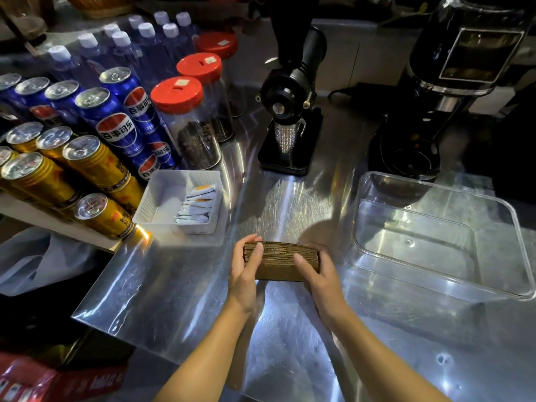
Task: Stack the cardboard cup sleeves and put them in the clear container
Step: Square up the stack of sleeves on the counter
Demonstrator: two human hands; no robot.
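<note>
You are working on a steel counter (pixel 290 329). The clear container (pixel 493 227) is sitting empty at right of frame. Blue Pepsi cans (pixel 116 123) reading 百事可乐 are standing at upper left beside gold cans (pixel 87 163). At lower centre, your left hand (pixel 246 268) and right hand (pixel 319 274) are clamping the stack of cardboard cup sleeves (pixel 278 261) between curled fingers, well apart from the container.

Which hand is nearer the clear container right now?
Right. The right hand grips the end of the cardboard sleeve stack that faces the clear container, just off its near-left corner. The left hand holds the stack's far end, farther away.
</note>
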